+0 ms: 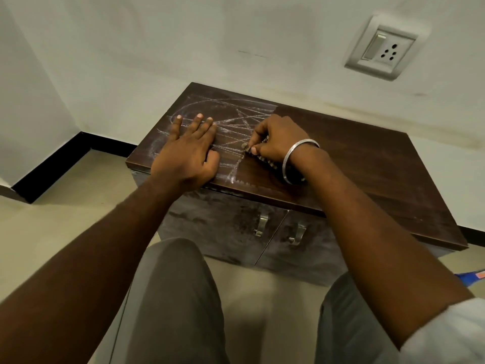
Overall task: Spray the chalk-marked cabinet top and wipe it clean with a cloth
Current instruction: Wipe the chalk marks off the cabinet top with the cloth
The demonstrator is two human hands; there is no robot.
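L hand (pixel 187 151) is laid flat on the left half of the cabinet top (pixel 367 158), fingers straight and spread, nothing gripped. Its palm is near the front edge, fingertips toward the wall. Chalk marks (pixel 236 119) are seen under and around it: crossed lines w/ an arc toward the far-left corner, all confined to the left half. A fairly straight boundary, front edge to back, is seen where the chalk ends. At that boundary a dark bumpy cloth (pixel 267 162) is pinched by the R hand (pixel 278 140), fingers curled on it, and pressed to the wood. A metal bangle (pixel 299 156) is worn at that wrist. Right of the cloth the top looks dark and chalk-free. So the unwiped part is judged to lie leftward of the cloth, along the top's long axis. R hand is the nearer one, and the L hand would prob. need lifting out of the path. No spray bottle is seen.
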